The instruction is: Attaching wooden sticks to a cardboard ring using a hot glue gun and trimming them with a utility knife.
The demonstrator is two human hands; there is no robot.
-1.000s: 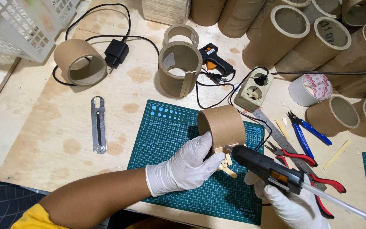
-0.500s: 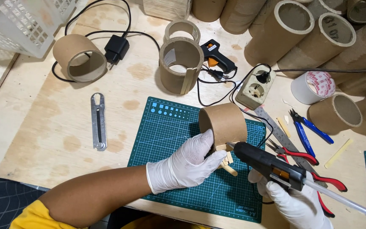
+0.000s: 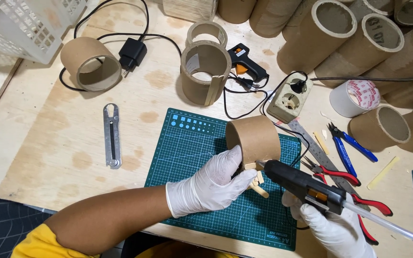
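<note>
— Both hands were gloved; our left hand [image 3: 210, 186] gripped the cardboard ring [image 3: 254, 141] on the green cutting mat [image 3: 192, 153].

— And our right hand [image 3: 333, 229] was clenched around the black glue gun [image 3: 302, 184], nozzle touching the wooden sticks [image 3: 258, 184] at the ring's base.

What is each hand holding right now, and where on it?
The left hand grips the cardboard ring at its lower near edge, by the wooden sticks. The right hand holds the black glue gun by its handle.
</note>
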